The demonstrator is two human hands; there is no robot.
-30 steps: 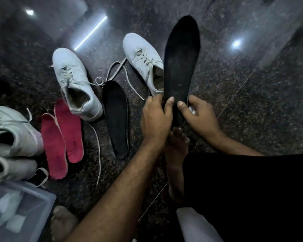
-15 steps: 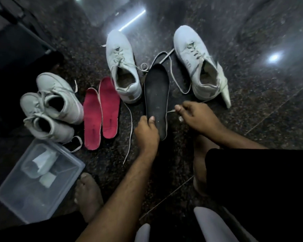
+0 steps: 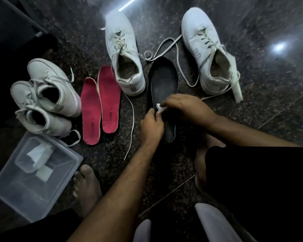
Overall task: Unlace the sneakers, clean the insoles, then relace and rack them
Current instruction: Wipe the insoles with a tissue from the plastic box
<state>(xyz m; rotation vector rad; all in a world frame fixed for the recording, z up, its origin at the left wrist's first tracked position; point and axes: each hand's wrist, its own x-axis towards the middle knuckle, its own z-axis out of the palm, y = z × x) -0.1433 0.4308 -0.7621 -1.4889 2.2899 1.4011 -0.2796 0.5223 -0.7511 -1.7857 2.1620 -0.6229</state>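
A black insole [image 3: 164, 79] lies flat on the dark floor between two white sneakers [image 3: 122, 49] [image 3: 210, 53] whose laces trail loose. My left hand [image 3: 151, 126] grips the insole's left edge near the heel. My right hand [image 3: 187, 107] pinches a small white wipe [image 3: 160, 108] against the insole's middle. Two red insoles [image 3: 91, 110] [image 3: 109, 100] lie side by side to the left. Further left stands a second pair of white sneakers [image 3: 54, 86] [image 3: 40, 117].
A clear plastic box [image 3: 7, 189] holding white cloths sits at the lower left. My bare left foot [image 3: 87, 186] is beside it, and my right foot [image 3: 203, 163] is under my right forearm. A white strip [image 3: 237, 88] leans on the right sneaker.
The black insole, held up in both hands a second ago, now lies on the floor. My right hand has brought a white wipe onto it, and my left hand has shifted to its edge.
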